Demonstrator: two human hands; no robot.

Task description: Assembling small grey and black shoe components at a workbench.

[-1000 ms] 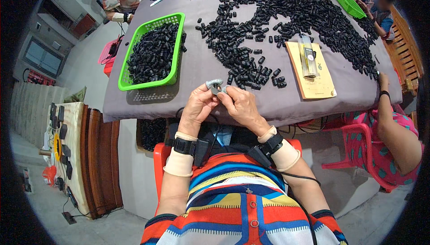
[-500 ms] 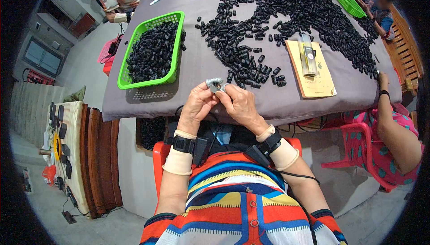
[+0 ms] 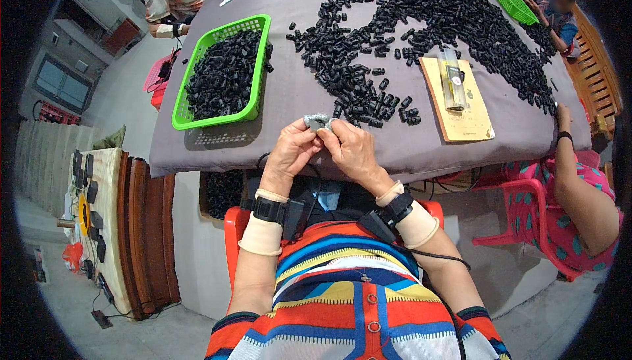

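Note:
My left hand [image 3: 293, 151] and my right hand [image 3: 355, 153] meet above the near edge of the table, fingertips pinched together. Grey wrapping shows at the fingertips, and whatever small piece lies between them is mostly hidden. Just beyond, a loose pile of small black cylindrical plastic parts [image 3: 368, 100] spreads back across the cloth. To the left of my hands stands a green plastic basket [image 3: 266, 34], filled with the same kind of black parts.
A grey cloth [image 3: 401, 153] covers the table. On the right lies a tan notebook [image 3: 471, 123] with a clear plastic case [image 3: 453, 87] on it. Another person's arm [image 3: 567, 162] reaches in at the right. A second green basket [image 3: 510, 1] sits at the far right.
My fingers have shifted slightly around the small piece, and the dark gap between the fingertips looks different. At the far left, another person's forearm has moved a little.

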